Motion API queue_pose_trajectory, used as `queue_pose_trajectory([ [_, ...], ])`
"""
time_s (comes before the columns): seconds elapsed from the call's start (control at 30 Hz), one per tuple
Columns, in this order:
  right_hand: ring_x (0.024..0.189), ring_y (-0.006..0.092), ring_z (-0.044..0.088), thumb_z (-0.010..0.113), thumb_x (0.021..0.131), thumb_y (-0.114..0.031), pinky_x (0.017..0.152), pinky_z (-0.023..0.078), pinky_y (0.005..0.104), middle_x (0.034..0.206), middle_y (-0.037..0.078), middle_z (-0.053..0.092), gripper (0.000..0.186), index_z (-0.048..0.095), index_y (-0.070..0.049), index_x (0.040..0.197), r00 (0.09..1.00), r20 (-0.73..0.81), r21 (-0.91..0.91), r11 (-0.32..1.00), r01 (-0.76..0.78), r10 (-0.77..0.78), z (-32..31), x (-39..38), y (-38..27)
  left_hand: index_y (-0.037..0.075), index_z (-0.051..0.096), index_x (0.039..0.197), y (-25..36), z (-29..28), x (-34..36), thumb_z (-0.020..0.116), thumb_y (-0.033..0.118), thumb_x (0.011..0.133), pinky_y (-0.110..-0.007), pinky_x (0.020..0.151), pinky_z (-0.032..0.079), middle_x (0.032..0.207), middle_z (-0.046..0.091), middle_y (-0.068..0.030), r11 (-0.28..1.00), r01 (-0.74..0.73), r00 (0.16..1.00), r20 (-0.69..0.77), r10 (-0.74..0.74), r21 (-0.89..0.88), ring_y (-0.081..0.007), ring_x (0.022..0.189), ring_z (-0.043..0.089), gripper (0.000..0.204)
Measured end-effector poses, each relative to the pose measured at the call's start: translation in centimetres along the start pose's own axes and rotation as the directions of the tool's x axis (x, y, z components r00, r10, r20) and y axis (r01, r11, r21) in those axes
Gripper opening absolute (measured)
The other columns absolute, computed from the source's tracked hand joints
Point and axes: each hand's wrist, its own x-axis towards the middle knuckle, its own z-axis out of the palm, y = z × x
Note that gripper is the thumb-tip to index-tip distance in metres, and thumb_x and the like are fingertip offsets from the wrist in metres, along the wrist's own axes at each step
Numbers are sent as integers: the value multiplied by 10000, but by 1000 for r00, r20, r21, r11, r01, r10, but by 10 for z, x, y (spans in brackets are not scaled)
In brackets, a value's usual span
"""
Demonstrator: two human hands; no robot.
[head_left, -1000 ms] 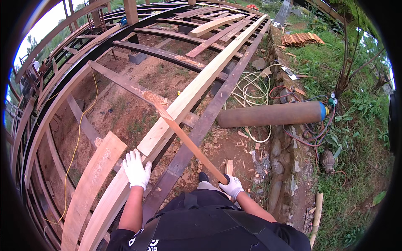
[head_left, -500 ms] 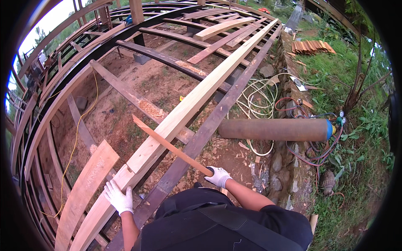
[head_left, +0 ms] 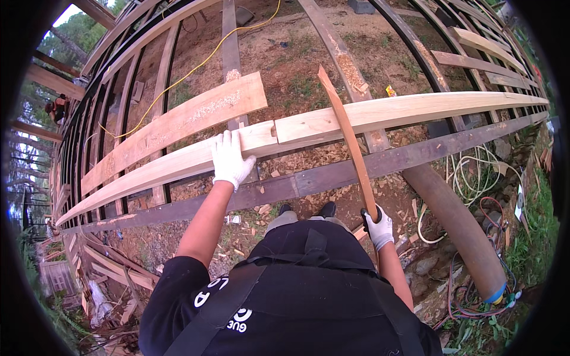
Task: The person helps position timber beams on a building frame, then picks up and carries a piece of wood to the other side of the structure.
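Note:
My left hand (head_left: 230, 159), in a white glove, lies flat with its fingers apart on a pale timber beam (head_left: 160, 170), just left of a notched joint in it. To the right of the joint the pale timber (head_left: 427, 109) runs on along the frame. My right hand (head_left: 380, 227), gloved in white with dark on its gripping side, is closed round the near end of a long, thin reddish-brown wooden strip (head_left: 354, 151). The strip points away from me, crosses above the pale timber and ends in a slanted tip. A dark beam (head_left: 332, 174) runs between me and the pale timber.
A wide board (head_left: 184, 121) strewn with shavings lies beyond my left hand. Dark cross joists (head_left: 409, 41) span the ground. A yellow cord (head_left: 205, 62) trails over them. At right lie a rusty gas cylinder (head_left: 457, 228) and coiled hoses (head_left: 475, 172). Another person (head_left: 57, 108) is at far left.
My view has swung left, so the timber now runs crosswise. My left hand still rests on the beam near the joint. My right hand still holds the strip.

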Motion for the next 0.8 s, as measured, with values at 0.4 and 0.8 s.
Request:
queue_pose_trajectory([
  [0.4,1013,305,731,785,825,-181,884,559,379,1048,196,738,414,680,-27,1195,989,-146,99,995,-16,30,84,-173,76,63,435,1496,38,-8,54,723,656,720,-504,1128,313,1359,603,-175,950,-310,946,88,312,-43,-322,1298,539,1019],
  [0.8,956,373,713,764,845,-343,835,561,432,1000,202,736,400,710,-77,1139,967,-136,65,976,-207,214,134,-227,91,67,425,1511,38,-9,57,752,703,677,-408,1085,449,1387,587,-205,949,-315,938,142,316,-32,-359,1269,578,1098],
])
